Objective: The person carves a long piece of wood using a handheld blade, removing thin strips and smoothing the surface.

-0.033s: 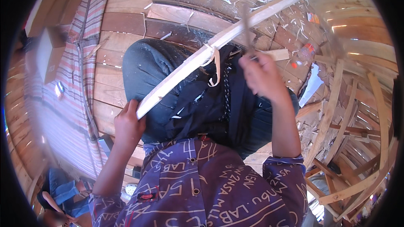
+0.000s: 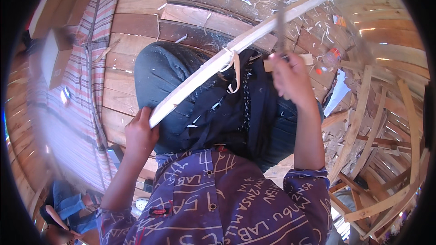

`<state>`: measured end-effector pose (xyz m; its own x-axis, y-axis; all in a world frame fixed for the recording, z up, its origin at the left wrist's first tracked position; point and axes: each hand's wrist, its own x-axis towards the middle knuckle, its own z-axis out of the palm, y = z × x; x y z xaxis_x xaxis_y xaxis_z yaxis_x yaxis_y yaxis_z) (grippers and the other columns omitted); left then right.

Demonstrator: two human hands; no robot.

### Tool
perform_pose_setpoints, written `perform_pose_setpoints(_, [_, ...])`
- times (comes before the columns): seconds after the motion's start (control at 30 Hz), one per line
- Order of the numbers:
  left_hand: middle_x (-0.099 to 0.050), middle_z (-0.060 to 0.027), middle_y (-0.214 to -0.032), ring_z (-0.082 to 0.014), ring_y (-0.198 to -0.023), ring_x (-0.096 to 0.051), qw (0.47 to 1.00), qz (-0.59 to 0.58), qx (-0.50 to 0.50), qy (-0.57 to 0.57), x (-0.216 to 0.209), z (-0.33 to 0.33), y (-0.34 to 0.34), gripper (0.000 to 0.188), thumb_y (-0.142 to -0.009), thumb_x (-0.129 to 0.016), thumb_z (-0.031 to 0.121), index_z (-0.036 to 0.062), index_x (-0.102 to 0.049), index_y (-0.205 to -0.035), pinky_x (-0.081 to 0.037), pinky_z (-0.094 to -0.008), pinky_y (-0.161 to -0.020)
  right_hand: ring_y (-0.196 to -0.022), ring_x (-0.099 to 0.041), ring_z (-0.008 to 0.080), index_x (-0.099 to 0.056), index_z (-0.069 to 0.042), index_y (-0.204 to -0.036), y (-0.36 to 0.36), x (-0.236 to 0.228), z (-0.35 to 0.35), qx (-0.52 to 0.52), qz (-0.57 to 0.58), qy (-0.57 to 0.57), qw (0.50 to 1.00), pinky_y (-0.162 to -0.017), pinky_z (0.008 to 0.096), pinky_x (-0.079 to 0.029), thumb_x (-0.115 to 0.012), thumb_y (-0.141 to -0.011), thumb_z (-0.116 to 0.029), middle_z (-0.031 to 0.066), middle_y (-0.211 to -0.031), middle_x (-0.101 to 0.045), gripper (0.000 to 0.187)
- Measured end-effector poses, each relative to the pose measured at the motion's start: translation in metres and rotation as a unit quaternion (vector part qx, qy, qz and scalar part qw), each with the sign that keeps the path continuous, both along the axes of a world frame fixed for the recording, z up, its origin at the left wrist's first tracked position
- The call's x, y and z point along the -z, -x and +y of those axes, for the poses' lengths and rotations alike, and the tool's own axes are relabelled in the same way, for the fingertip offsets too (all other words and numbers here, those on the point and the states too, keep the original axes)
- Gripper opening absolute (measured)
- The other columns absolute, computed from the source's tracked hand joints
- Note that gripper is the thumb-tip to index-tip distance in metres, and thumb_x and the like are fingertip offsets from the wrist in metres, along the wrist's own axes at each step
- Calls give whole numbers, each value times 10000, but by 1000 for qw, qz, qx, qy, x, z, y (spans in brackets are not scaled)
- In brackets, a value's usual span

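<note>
A long pale wooden strip runs slantwise across my lap, from the lower left up to the far right. My left hand is closed around its near end, by my left knee. In my right hand is a knife, gripped by the handle. Its blade points away from me, smeared by motion, and overlaps the strip in the picture; whether it touches the wood I cannot tell. A curled shaving hangs from the strip's middle, still attached.
Wood shavings litter the plank floor. Beyond my knees lie boards. On the right are a plastic bottle and a stack of wooden frames. A striped cloth and cardboard boxes are at left; another person sits lower left.
My right hand and the knife have shifted a little to the right along the strip. My left hand and the strip have hardly moved.
</note>
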<state>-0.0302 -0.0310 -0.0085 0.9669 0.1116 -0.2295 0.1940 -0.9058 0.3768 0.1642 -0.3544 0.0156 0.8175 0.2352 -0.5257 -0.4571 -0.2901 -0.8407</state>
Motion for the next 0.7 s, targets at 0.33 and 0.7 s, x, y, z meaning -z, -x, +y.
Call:
perform_pose_setpoints(0.33, [-610, -158, -828, -392, -710, -633, 1000, 7, 2, -6, -5, 0, 1, 281, -739, -684, 43, 47, -501, -952, -513, -474, -602, -467, -500, 202, -631, 44, -1075, -10, 12, 3, -9, -158, 161, 974, -494, 371, -421, -605, -901, -172, 104, -519, -525, 280])
perform_pose_setpoints(0.7, [-611, -160, -831, -399, -714, -631, 1000, 13, 0, -1, -3, -2, -5, 278, -743, -686, 40, 43, -505, -955, -509, -478, -601, -421, -539, 185, -575, 10, -828, 19, 26, 26, -151, -181, 10, 972, -452, 329, -439, -654, -899, -186, 57, -548, -569, 223])
